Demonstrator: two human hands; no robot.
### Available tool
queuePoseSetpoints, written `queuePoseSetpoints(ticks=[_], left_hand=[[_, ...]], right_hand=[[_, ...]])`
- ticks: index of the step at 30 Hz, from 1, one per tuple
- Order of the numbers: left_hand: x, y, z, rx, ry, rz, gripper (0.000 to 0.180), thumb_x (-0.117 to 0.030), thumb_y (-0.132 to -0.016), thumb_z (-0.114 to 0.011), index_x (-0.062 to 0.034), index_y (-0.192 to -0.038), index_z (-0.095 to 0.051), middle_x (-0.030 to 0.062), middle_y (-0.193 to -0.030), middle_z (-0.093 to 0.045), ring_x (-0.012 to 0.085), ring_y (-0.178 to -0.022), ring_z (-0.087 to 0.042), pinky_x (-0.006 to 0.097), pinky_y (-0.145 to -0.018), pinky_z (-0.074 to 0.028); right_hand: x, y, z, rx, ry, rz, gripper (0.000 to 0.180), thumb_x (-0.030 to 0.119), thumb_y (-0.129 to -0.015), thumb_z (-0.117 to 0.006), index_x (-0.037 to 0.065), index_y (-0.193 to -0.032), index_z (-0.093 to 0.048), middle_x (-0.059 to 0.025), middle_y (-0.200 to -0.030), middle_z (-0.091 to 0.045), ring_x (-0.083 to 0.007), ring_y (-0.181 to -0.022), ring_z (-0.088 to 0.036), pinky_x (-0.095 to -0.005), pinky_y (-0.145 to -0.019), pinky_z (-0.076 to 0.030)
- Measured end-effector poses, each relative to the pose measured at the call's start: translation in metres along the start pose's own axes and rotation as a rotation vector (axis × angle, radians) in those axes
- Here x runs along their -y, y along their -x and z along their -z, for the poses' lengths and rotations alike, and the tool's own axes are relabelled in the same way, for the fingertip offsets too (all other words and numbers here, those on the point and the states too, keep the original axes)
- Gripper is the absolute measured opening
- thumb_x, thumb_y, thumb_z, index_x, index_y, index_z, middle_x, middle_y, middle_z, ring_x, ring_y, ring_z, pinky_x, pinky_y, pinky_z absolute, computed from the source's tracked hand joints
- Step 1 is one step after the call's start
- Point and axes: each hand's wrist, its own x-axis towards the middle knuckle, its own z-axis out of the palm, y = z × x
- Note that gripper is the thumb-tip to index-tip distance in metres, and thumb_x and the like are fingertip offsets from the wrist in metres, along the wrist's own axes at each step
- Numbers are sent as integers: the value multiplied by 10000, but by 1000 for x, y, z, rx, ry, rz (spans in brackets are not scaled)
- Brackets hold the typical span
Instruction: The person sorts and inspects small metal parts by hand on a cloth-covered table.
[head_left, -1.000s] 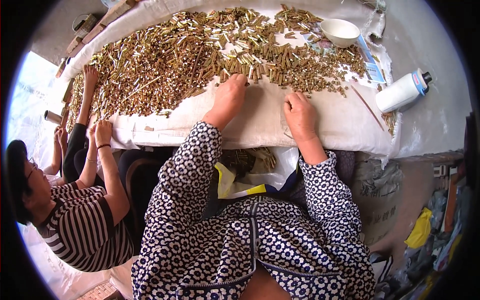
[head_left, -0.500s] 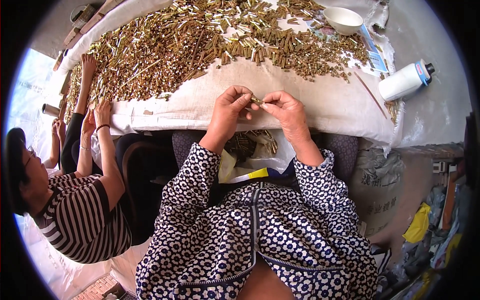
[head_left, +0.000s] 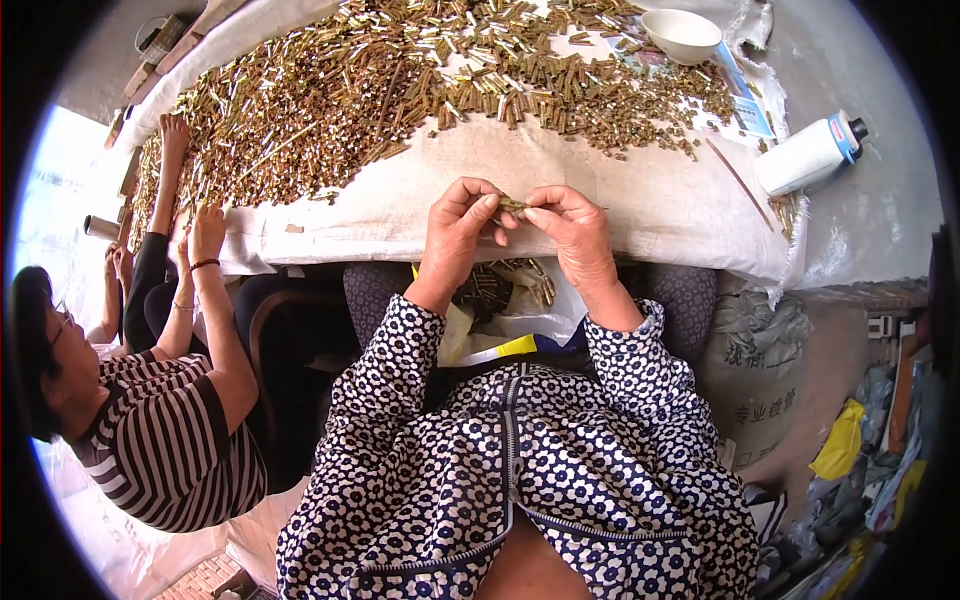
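Observation:
Over the front edge of the cloth-covered table, my left hand (head_left: 464,215) and my right hand (head_left: 568,222) meet. Between their fingertips is a small, narrow brass-coloured metal piece (head_left: 512,205), pinched at its two ends. Fingers cover much of it, so its exact kind is hard to make out. Below my hands, between my knees, a whitish plastic bag (head_left: 560,305) holds more long brass-coloured pieces (head_left: 495,285). A broad heap of similar small metal pieces (head_left: 300,120) spreads over the far side of the table.
A white bowl (head_left: 682,36) stands at the far right, and a white bottle (head_left: 810,157) lies near the table's right end. A thin stick (head_left: 738,182) rests on the cloth (head_left: 600,170). At my left, a co-worker in a striped top (head_left: 165,435) reaches to the heap.
My hands stay together at nearly the same place, and the metal piece between them has turned slightly. The co-worker's hands have shifted a little at the heap.

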Motion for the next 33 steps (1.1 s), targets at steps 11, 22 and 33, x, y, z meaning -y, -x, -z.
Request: queuePoseSetpoints(ticks=[11, 22, 33], left_hand=[[11, -9, -4, -1, -184, -21, 51, -77, -941, -532, -31, -959, -540, 64, -798, -615, 153, -669, -617, 253, -564, -508], [19, -6, -30, 160, -1356, -511, 160, -11, -745, -548, -55, -895, -519, 149, -833, -580, 342, -803, -608, 407, -661, -500], [-20, -75, 3, -166, -684, -197, 94, -20, -908, -450, 2, -937, -537, 104, -844, -602, 178, -666, -614, 284, -538, -510]], right_hand=[[7, 0, 0, -35, 442, 272, 125, -14, -756, -604, 23, -875, -603, -98, -919, -618, -227, -842, -610, -320, -764, -492], [12, -31, 61, -296, 1216, 425, 172, 52, -747, -621, 72, -918, -617, -120, -979, -604, -317, -956, -563, -405, -822, -466], [13, -56, 75, -404, 1427, 367, 236, 51, -756, -658, 88, -989, -653, -75, -1032, -632, -285, -955, -564, -375, -850, -474]])
